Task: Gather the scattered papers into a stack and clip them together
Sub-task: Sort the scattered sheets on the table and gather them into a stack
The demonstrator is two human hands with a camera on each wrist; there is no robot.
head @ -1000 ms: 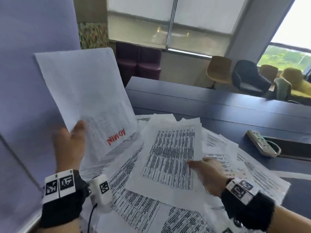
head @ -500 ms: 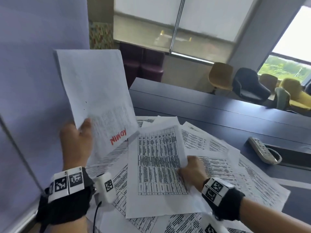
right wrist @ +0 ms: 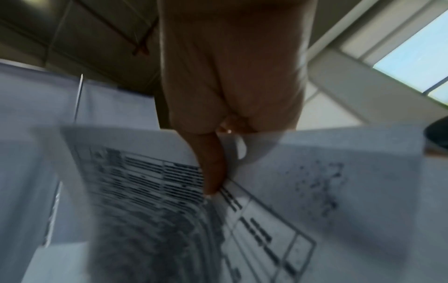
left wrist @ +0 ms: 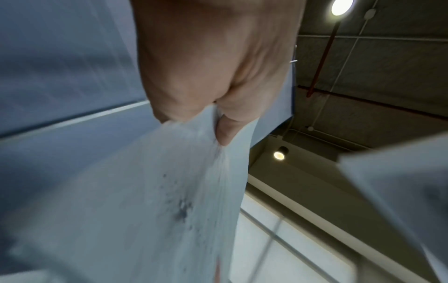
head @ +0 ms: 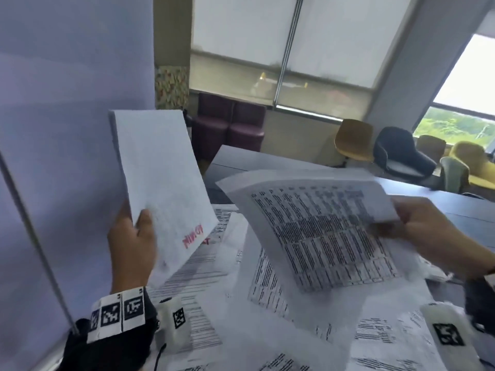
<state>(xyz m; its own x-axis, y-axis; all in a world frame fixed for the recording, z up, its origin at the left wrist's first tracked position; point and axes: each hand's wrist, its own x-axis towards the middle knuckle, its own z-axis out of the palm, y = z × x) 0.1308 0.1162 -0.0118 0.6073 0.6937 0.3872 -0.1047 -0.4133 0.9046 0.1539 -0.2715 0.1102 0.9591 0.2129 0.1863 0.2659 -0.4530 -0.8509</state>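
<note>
Your left hand (head: 132, 245) grips a held-up sheaf of papers (head: 160, 183), blank side toward you, red stamp near its lower corner. Your right hand (head: 434, 236) pinches a printed table sheet (head: 321, 231) by its edge, lifted and curling above the scattered papers (head: 214, 303) that cover the dark table (head: 460, 207). Blurred

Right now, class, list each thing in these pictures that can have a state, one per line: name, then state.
Stamped sheets: raised, nearly upright, held by left hand.
Table-printed sheet: lifted, curved, pinched by right hand.
Loose papers: scattered flat on the desk, overlapping, unclipped.
Window blinds: lowered.
Chairs: unoccupied.
</note>
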